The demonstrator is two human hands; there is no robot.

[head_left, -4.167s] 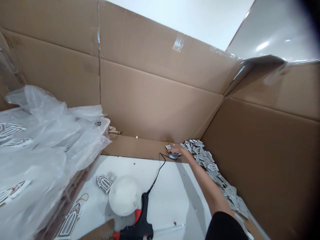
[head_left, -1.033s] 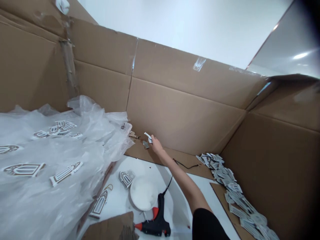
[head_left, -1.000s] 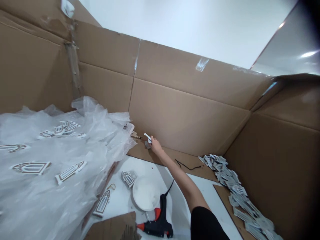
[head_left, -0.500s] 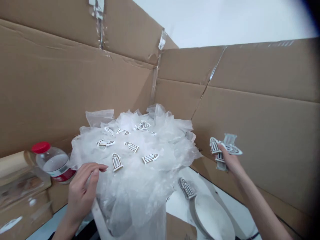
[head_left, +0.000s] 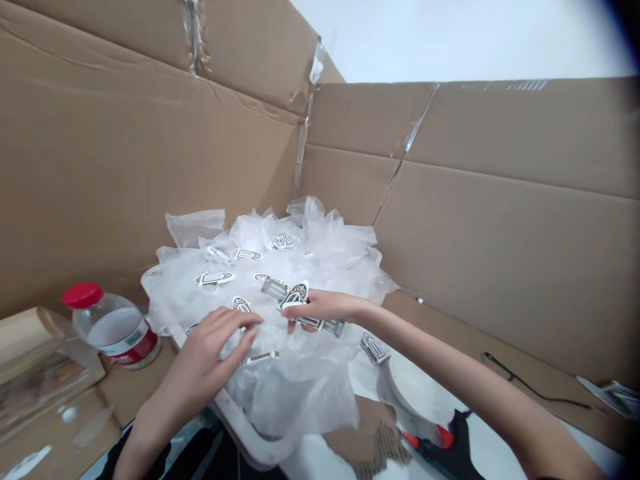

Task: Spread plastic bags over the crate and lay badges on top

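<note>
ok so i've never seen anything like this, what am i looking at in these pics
There is no machine here, only a person's two bare hands. One camera, worn on the head, takes every picture, looking forward and down. The right hand holds several window-shaped pieces. The left hand is beside it, fingers slightly bent, apparently holding nothing. Below both lies cloudy plastic film with more pieces on it. A red-capped bottle is at the left; a glue gun lies at lower right. Cardboard walls rise behind.
</note>
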